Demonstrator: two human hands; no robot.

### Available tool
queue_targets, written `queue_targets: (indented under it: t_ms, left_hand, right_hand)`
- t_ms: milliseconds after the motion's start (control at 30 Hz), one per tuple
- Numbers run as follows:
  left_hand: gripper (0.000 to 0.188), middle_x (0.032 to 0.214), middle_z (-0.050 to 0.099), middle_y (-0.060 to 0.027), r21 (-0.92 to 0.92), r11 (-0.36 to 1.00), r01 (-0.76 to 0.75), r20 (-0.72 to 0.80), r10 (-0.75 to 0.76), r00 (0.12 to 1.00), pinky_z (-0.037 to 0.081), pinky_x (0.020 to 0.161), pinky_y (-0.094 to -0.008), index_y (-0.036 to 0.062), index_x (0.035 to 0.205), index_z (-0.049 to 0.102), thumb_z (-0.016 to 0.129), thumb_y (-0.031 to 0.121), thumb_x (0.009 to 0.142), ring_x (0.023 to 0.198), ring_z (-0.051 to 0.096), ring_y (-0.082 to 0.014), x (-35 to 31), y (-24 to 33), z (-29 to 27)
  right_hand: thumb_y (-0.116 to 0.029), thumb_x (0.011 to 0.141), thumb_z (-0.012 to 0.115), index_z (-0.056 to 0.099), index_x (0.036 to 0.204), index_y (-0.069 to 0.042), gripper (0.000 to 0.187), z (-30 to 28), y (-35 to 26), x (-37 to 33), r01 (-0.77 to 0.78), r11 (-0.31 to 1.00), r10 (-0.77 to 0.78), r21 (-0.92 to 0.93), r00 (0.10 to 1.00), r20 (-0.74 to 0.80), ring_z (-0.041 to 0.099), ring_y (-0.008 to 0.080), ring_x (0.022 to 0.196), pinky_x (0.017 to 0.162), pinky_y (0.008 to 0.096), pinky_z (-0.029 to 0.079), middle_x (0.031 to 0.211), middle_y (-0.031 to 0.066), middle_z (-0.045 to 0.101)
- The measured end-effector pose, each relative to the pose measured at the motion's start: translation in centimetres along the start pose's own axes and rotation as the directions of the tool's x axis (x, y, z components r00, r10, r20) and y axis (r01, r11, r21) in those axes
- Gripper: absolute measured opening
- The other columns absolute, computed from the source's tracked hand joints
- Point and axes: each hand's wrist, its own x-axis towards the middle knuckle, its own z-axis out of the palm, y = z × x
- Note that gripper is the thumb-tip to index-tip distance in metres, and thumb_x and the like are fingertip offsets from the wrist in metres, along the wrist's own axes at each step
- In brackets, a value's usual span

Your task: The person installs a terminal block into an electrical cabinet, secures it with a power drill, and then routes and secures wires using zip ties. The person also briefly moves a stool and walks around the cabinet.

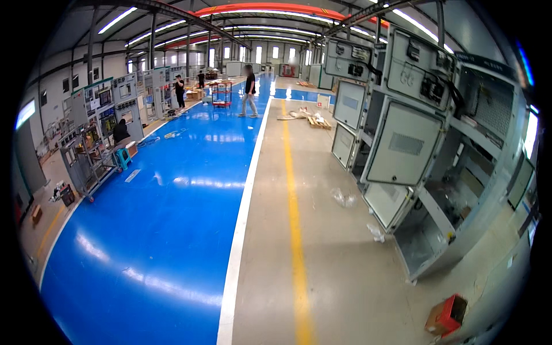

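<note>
grey cabinet (476, 138), doors (405, 144) swung open, red-edged box (441, 317) near it on beige floor (345, 276), cannot tell either hand's state

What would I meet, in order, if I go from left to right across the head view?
Dark bin, blue stool, red cart, person in light trousers, long yellow floor line, grey cabinet with open doors.

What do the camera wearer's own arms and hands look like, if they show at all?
Neither the wearer's hands nor arms show in this view, so sleeves or cuffs can't be described. Clothing does show on other people: a walker on the blue floor wears a dark top and pale trousers.
</note>
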Motion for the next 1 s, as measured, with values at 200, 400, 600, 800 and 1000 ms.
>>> queue_targets:
  t_ms: [200,400,600,800,1000]
  left_hand:
    - [0.061,0.106,0.072,-0.0282,0.127,0.98,-0.155,-0.166,0.175,0.97,0.054,0.085,-0.0484,-0.0001,0.108,0.074,0.068,0.054,0.08,0.108,0.07,-0.0403,5.6,24.0,-8.2]
    - [0.061,0.111,0.073,-0.0218,0.014,0.975,-0.222,-0.234,0.219,0.947,0.058,0.085,-0.0451,-0.0016,0.121,0.07,0.072,0.042,0.078,0.099,0.072,-0.0311,10.0,47.3,-15.0]
    - [0.056,0.103,0.073,-0.0172,0.168,0.985,-0.038,-0.135,0.061,0.989,0.056,0.078,-0.0428,-0.005,0.113,0.071,0.074,0.044,0.086,0.086,0.069,-0.0303,16.5,63.8,-5.7]
    - [0.039,0.083,0.07,-0.0117,0.155,0.988,-0.028,0.102,0.012,0.995,0.052,0.059,-0.0476,0.0042,0.096,0.074,0.073,0.042,0.087,0.069,0.065,-0.0241,14.3,75.7,3.0]
    - [0.036,0.08,0.07,-0.0103,0.475,0.843,-0.252,0.176,0.189,0.966,0.051,0.055,-0.0479,0.0049,0.091,0.073,0.074,0.041,0.086,0.066,0.064,-0.0222,20.4,90.5,5.4]
  right_hand:
    - [-0.05,0.103,0.04,0.048,0.149,-0.004,0.066,4.0,0.3,4.0,-0.165,0.965,0.213,0.204,0.947,-0.242,0.047,0.0251,0.138,0.119,0.0377,0.032,0.153,0.0086,0.051]
    - [-0.051,0.103,0.039,0.047,0.15,-0.004,0.067,12.3,5.4,16.9,-0.204,0.85,0.387,0.486,0.868,-0.312,0.046,0.0246,0.139,0.12,0.0375,0.031,0.154,0.008,0.05]
    - [-0.052,0.105,0.035,0.041,0.154,-0.003,0.07,31.7,-2.1,38.1,-0.347,0.667,0.378,0.66,0.92,0.101,0.043,0.0243,0.143,0.121,0.0373,0.03,0.159,0.0055,0.045]
    - [-0.061,0.104,0.036,0.037,0.157,-0.004,0.077,44.7,-10.6,45.2,-0.332,0.688,0.442,0.645,0.897,-0.009,0.038,0.0279,0.146,0.122,0.0391,0.027,0.163,0.0082,0.038]
    - [-0.064,0.104,0.032,0.036,0.158,-0.007,0.079,54.5,-25.9,51.9,-0.32,0.561,0.346,0.763,0.929,0.136,0.036,0.0314,0.148,0.122,0.0448,0.027,0.163,0.0088,0.037]
